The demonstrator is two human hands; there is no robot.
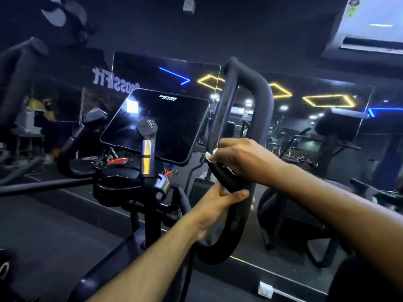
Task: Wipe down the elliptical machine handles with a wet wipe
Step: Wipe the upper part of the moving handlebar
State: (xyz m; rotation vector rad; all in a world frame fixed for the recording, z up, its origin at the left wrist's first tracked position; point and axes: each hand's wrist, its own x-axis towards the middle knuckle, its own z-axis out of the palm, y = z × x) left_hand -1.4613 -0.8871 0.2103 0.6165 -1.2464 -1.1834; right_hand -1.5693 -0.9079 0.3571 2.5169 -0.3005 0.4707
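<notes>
At about three o'clock from the dark console screen, we have both hands on the looped right handle of the elliptical. Our left hand is wrapped around the padded bar low on the loop, thumb across the front, steadying it. Just above, at its one o'clock, our right hand presses the wet wipe against the inner bar; only a small white edge of the wipe shows at the fingertips, so we judge the fingers are pinching it to the padding.

As for progress, we seem to be mid-task: the wiping is at the lower stretch of this loop, with the upper curve at twelve o'clock from the hands out of contact with the wipe. Nothing visible tells us which parts are already clean. The fixed centre grip at nine o'clock of the hands, its twin farther left, and the far left handle at the frame's ten o'clock are all untouched at this moment.

For writing, the mirror ahead shows reversed lettering that we read as "CrossFit". A small logo sits at the console's top edge, too blurred to read.
</notes>
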